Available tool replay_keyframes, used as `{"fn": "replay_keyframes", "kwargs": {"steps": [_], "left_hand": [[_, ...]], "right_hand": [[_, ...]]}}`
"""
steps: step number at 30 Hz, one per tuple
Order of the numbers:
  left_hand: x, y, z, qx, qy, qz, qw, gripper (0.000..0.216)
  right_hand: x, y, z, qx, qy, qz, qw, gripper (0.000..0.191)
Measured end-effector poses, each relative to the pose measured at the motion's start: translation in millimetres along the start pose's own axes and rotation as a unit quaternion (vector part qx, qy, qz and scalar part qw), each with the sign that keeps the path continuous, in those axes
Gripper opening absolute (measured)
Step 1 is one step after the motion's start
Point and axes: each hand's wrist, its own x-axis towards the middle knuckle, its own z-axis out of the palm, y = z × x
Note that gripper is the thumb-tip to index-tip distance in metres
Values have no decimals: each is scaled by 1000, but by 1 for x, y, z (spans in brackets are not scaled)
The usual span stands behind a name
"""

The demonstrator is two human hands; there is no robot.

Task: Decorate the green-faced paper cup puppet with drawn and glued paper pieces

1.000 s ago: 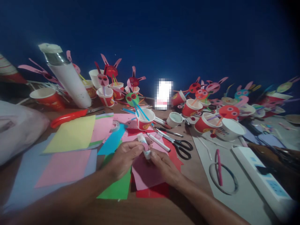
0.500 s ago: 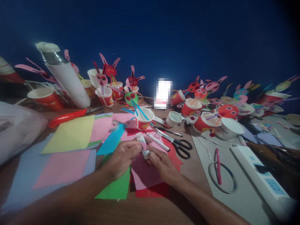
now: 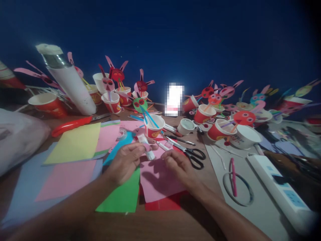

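Note:
My left hand (image 3: 126,162) is closed on a small white glue stick (image 3: 150,155), which tilts over the pink paper, with a little pink paper piece (image 3: 146,146) against it. To its right, my right hand (image 3: 179,167) is apart from the glue stick, its fingers curled together; whether anything small is in them is hidden. Beneath both hands lies a pink sheet (image 3: 160,189) on red paper, beside a green sheet (image 3: 119,197). Just beyond the right fingers are a clear cap (image 3: 169,144), a white marker (image 3: 162,145) and black-handled scissors (image 3: 195,157).
A paper cup (image 3: 154,129) holding a green paper face on blue straws stands ahead. Several red cups with paper animal faces line the back, near a white flask (image 3: 72,85). A red-handled cutter (image 3: 71,126) lies left; a power strip (image 3: 278,187) lies right.
My right hand has come away from the glue stick and moved slightly right and up. My left hand has shifted a little left and up with the glue stick and pink piece.

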Motion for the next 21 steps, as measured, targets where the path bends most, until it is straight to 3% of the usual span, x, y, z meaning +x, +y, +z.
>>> {"fn": "replay_keyframes", "kwargs": {"steps": [3, 7, 12, 16, 21], "left_hand": [[3, 10, -6, 26, 20, 28, 999, 15], [4, 13, -14, 125, 23, 59, 990, 13], [5, 12, -22, 240, 20, 107, 965, 16], [6, 14, -26, 290, 12, 84, 953, 18], [9, 20, -26, 315, 3, 42, 948, 17]], "right_hand": [[6, -10, -19, -67, 137, -15, 988, 21], [14, -9, -34, -111, 230, -32, 966, 22], [16, -1, -37, -132, 232, -48, 963, 24], [17, -2, -40, -216, 202, -53, 954, 22], [23, 6, -46, -370, 161, -124, 907, 18]]}}
